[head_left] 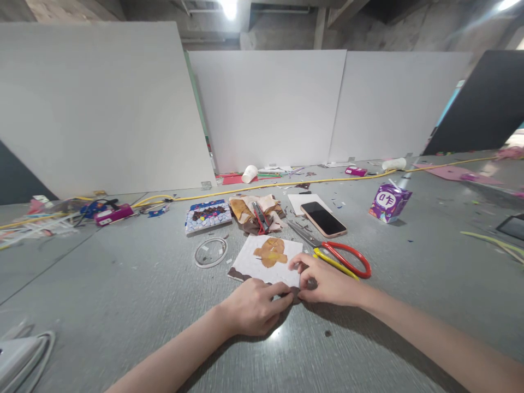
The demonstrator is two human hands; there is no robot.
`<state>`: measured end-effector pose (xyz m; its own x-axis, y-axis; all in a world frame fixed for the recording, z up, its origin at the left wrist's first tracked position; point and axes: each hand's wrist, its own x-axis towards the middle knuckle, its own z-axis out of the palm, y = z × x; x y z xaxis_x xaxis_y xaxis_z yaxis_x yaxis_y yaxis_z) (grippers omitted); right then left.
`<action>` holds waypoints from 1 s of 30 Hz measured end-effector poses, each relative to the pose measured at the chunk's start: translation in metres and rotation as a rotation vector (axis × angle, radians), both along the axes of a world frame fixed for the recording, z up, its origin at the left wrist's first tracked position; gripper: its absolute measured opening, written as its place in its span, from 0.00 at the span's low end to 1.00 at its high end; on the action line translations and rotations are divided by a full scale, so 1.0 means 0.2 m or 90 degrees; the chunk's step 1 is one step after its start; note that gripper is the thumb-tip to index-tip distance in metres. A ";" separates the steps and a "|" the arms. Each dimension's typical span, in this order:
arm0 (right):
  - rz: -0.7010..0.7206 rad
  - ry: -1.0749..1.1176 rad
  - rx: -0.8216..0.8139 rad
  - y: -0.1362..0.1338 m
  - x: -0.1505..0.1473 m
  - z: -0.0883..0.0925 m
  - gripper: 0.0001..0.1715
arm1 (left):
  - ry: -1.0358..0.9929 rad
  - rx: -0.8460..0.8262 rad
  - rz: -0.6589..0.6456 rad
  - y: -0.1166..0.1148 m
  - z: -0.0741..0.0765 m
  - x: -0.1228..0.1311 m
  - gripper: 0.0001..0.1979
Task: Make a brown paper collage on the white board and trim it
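A white square card (257, 261) with an orange-brown paper shape (271, 253) stuck on it lies on the grey table, with a dark brown sheet under its near edge. My left hand (254, 307) rests curled at the card's near edge, fingertips pinched on the brown edge. My right hand (325, 281) lies at the card's near right corner, fingers bent and pressed on it. Red-handled scissors (343, 255) and a yellow strip (334, 263) lie just right of my right hand.
A smartphone (324, 219) lies behind the scissors beside a white sheet (302, 201). Brown paper scraps with a red cutter (259, 216), a mosaic tile (207, 215), a tape ring (210, 252), a purple carton (388, 202), a yellow cable (286, 184) and white partition boards (266, 109) stand farther back.
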<state>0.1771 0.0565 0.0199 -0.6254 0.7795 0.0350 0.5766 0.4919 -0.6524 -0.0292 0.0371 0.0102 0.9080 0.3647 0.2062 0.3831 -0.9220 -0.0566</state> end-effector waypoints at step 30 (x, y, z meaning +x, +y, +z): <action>0.006 0.083 0.135 -0.06 -0.02 0.18 0.05 | -0.562 -0.862 0.320 0.01 0.06 0.14 0.04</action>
